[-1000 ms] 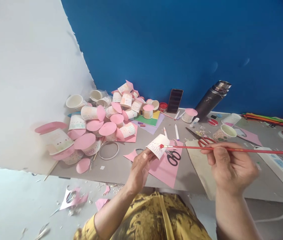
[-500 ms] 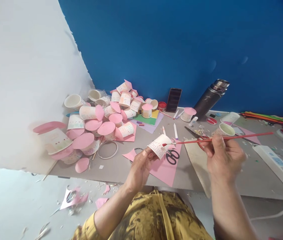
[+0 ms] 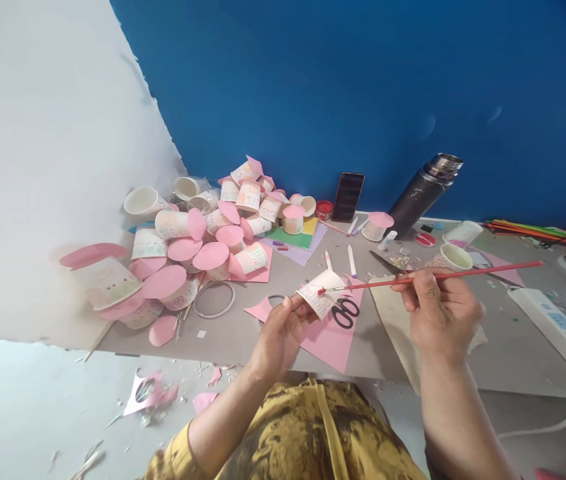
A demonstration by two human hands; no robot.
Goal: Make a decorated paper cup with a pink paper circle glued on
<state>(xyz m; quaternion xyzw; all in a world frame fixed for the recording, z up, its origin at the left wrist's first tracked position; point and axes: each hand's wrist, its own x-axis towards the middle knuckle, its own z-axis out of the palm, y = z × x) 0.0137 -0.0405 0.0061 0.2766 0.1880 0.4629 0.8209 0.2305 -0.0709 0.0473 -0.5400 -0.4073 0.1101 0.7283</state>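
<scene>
My left hand [image 3: 280, 337] grips a white paper cup [image 3: 327, 300] by its lower left end, the cup tilted above the table. Faint drawn marks and red paint show on its side. In my right hand [image 3: 443, 313] is a thin red paintbrush [image 3: 477, 272], pinched near its middle. The brush's red tip touches the cup's side. Below the cup lies pink paper [image 3: 330, 347] with black-handled scissors [image 3: 346, 312] on it. Behind my right hand, dark scissor blades [image 3: 385, 262] stick out.
A heap of decorated cups with pink paper discs [image 3: 213, 257] fills the left. Along the back stand a red paint jar [image 3: 323, 210], a phone [image 3: 349, 197] and a dark flask [image 3: 425, 193]. A power strip [image 3: 555, 330] lies at right, paper scraps [image 3: 147, 393] on the floor.
The brush tip has moved slightly left and down across the cup's side, and my right hand has shifted left with it. My left hand still holds the cup.
</scene>
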